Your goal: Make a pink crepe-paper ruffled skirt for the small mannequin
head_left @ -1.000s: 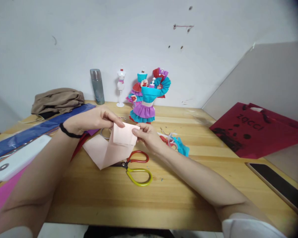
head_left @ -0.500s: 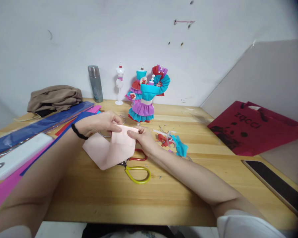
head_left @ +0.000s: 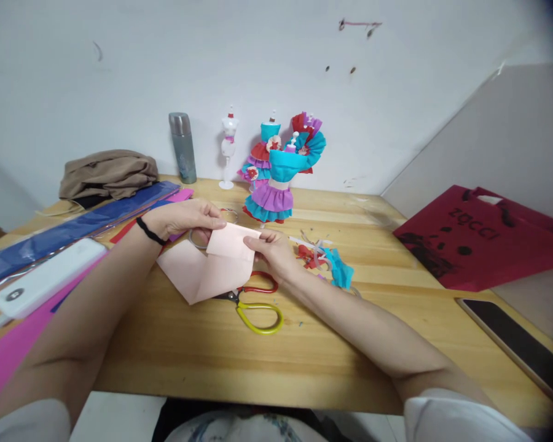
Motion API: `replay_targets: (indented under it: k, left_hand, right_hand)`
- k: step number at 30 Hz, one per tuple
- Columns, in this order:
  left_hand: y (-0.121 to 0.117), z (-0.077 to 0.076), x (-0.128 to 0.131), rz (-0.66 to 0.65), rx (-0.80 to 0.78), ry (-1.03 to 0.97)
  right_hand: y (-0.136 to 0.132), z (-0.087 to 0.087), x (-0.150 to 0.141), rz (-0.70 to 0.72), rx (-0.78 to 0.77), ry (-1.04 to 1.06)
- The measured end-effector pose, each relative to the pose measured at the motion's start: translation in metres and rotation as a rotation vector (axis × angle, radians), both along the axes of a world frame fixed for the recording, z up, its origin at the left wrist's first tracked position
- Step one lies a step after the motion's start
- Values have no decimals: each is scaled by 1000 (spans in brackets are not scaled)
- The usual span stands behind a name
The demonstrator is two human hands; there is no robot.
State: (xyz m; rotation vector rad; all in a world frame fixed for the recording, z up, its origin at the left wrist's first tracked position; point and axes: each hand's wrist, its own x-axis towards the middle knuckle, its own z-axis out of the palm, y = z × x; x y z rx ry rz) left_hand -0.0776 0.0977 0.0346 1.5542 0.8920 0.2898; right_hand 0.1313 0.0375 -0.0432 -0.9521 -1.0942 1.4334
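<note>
Pale pink sheet (head_left: 225, 276), top edge folded over, pinched between thumbs and fingers of 2 hands: left hand (head_left: 187, 217) at upper left corner, right hand (head_left: 277, 253) at upper right. Just below grip, partly hidden by sheet: scissors (head_left: 239, 306). Right of grip: coloured scraps (head_left: 340, 269). Beyond grip: dressed mannequin (head_left: 273, 196).

Passage along tabletop's (head_left: 203, 368) near edge; scissors (head_left: 233, 296) obstruct beside paper (head_left: 228, 264), dressed mannequin (head_left: 274, 195) behind.

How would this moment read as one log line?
left hand: pinching folded pink sheet | right hand: pinching same sheet | scissors: on table, partly hidden by sheet
</note>
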Motion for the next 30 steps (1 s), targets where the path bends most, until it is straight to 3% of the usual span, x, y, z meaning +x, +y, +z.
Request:
replay_targets:
  k: [4,15,21,24,28,30]
  left_hand:
    - [0,-4,5,8,28,-32]
    - [-19,8,16,44,137,-44]
    - [-17,8,14,41,75,-171]
    - [-16,9,12,48,75,-196]
    - [-20,14,13,50,68,-116]
    - [-22,16,15,30,24,-119]
  right_hand:
    - [0,3,1,-9,3,12]
    - [4,16,8,-26,75,24]
    - [8,19,15,-48,113,13]
    - [4,20,19,-30,234,-100]
    - [-4,22,21,-76,512,-415]
    - [-6,24,21,-119,538,-451]
